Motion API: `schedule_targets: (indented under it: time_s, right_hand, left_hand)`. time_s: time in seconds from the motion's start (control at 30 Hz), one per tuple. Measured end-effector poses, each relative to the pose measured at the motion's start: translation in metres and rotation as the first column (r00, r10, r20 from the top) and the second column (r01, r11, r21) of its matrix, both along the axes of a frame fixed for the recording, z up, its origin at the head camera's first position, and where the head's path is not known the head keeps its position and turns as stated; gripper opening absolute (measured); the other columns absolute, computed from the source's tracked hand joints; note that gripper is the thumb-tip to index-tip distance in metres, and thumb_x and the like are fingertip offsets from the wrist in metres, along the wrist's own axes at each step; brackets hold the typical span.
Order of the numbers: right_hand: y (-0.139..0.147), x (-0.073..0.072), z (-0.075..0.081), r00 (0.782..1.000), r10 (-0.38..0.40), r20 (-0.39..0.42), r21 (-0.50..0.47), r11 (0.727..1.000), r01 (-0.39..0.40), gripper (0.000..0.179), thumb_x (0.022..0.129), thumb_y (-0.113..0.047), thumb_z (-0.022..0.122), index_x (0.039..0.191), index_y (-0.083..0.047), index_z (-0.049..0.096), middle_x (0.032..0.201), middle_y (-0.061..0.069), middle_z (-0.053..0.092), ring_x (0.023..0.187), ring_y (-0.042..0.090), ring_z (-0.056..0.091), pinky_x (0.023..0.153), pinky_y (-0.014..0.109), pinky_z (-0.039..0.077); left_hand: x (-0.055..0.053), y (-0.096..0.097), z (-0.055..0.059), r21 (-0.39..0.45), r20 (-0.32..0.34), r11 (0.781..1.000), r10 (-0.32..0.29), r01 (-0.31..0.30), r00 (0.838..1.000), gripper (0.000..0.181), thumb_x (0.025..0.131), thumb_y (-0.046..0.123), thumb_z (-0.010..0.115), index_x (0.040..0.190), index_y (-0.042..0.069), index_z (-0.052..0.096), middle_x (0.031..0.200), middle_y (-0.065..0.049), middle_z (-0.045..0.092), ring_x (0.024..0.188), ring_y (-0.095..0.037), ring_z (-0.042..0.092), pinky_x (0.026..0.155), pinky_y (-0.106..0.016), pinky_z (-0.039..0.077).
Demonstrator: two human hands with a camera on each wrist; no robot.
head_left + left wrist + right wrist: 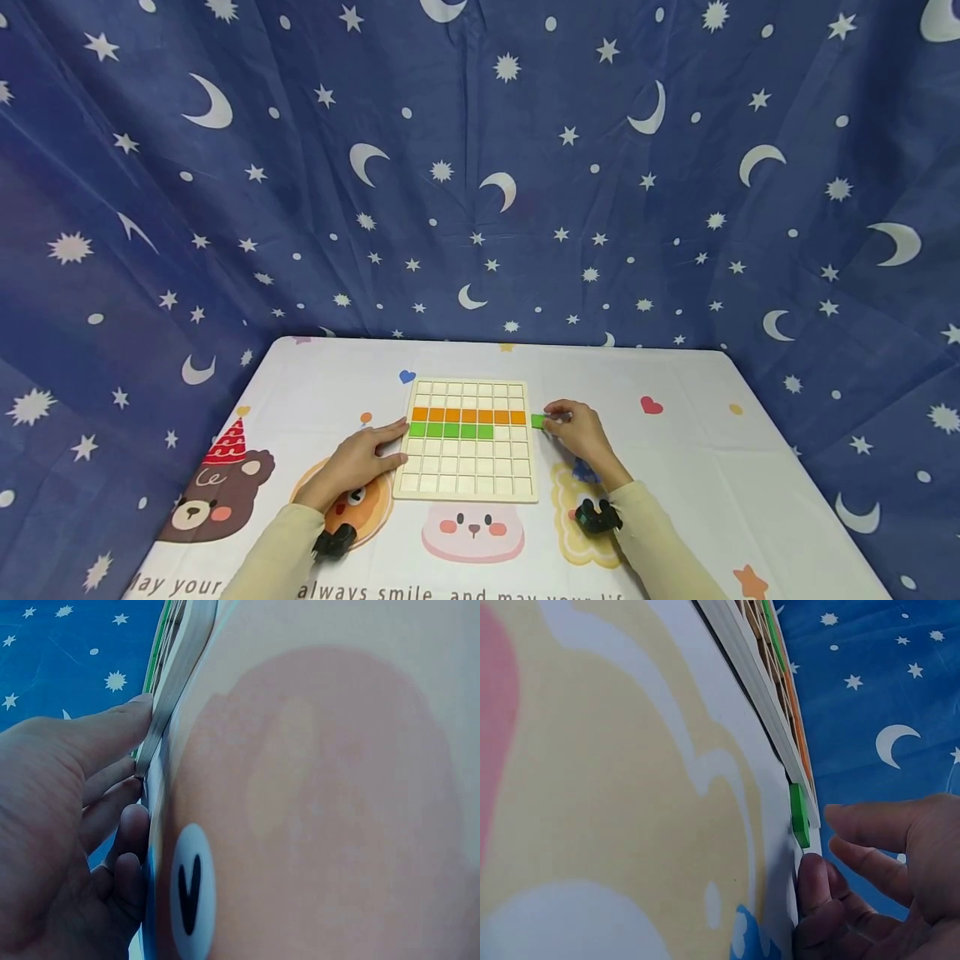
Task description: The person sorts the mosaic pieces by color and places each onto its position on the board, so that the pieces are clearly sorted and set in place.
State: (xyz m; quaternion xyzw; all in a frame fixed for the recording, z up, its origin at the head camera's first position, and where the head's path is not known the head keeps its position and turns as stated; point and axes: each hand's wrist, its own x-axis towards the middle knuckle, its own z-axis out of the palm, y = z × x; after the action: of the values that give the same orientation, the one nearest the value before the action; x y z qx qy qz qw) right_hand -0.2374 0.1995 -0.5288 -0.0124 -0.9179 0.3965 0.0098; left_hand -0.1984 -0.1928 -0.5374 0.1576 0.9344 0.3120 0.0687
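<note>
A cream square grid board (465, 482) lies on the table. Orange tiles (470, 416) fill one of its rows, and several green tiles (451, 430) sit in the left part of the row below. My left hand (358, 460) rests against the board's left edge, thumb and fingers extended; its fingertips touch the rim in the left wrist view. Just past the right edge lies a loose green tile (800, 816). My right hand (579, 432) is beside this tile, and in the right wrist view its thumb and fingers are spread near it, with a gap between thumb and tile.
The table wears a white cloth (697, 467) printed with cartoon animals, hearts and lettering. Behind it hangs a blue curtain (540, 192) with moons and stars. A black wrist device (597, 517) is on the right wrist, and another black wrist device (335, 542) on the left.
</note>
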Motion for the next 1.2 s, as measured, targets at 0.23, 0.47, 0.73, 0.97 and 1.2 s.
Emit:
schedule_targets:
  time_s: [0.23,0.47,0.73,0.97,1.2]
  right_hand:
    - [0.0001,-0.0009,-0.0012,1.000,0.010,0.000,0.037,0.999,-0.010,0.027,0.081,-0.017,0.079,0.106,-0.009,0.075,0.096,0.004,0.073,0.075,0.014,0.055,0.064,0.024,0.043]
    - [-0.0031,0.0017,0.0006,1.000,0.016,-0.003,0.116,0.993,-0.015,0.026,0.083,-0.017,0.077,0.107,-0.010,0.076,0.092,0.003,0.069,0.078,0.016,0.055,0.067,0.028,0.042]
    - [-0.0052,0.0020,-0.0019,1.000,-0.001,0.006,0.123,0.992,0.001,0.020,0.082,-0.017,0.077,0.101,-0.012,0.074,0.088,0.001,0.065,0.076,0.016,0.051,0.066,0.028,0.038]
    - [-0.0034,0.0014,-0.0041,0.999,-0.034,-0.014,0.039,0.999,0.035,0.015,0.081,-0.011,0.077,0.093,-0.010,0.069,0.085,0.003,0.068,0.070,0.014,0.052,0.063,0.026,0.040]
    - [-0.0014,0.0033,-0.0031,0.999,-0.044,-0.029,-0.024,0.999,0.044,0.010,0.083,-0.009,0.073,0.092,-0.010,0.070,0.082,0.004,0.067,0.067,0.014,0.054,0.059,0.024,0.043]
  left_hand:
    - [-0.0004,0.0009,0.0000,-0.004,0.000,1.000,0.002,-0.002,1.000,0.062,0.089,0.040,0.070,0.144,0.019,0.051,0.154,0.002,0.044,0.141,-0.038,0.041,0.113,-0.059,0.034]
    - [-0.0003,0.0005,-0.0003,-0.009,-0.007,1.000,0.000,0.000,1.000,0.062,0.089,0.041,0.070,0.144,0.019,0.052,0.154,0.003,0.044,0.141,-0.039,0.040,0.113,-0.060,0.034]
    - [-0.0005,0.0003,-0.0005,-0.012,-0.004,1.000,-0.002,0.002,1.000,0.062,0.090,0.042,0.069,0.145,0.020,0.051,0.154,0.002,0.044,0.141,-0.039,0.041,0.112,-0.060,0.034]
    - [0.0003,0.0000,0.0001,-0.009,-0.007,1.000,-0.002,0.002,1.000,0.062,0.090,0.043,0.069,0.145,0.020,0.051,0.155,0.002,0.043,0.140,-0.041,0.041,0.112,-0.061,0.034]
    - [0.0009,0.0002,0.0005,-0.006,-0.001,1.000,0.002,-0.002,1.000,0.062,0.090,0.042,0.069,0.145,0.021,0.051,0.155,0.002,0.043,0.140,-0.042,0.040,0.112,-0.062,0.034]
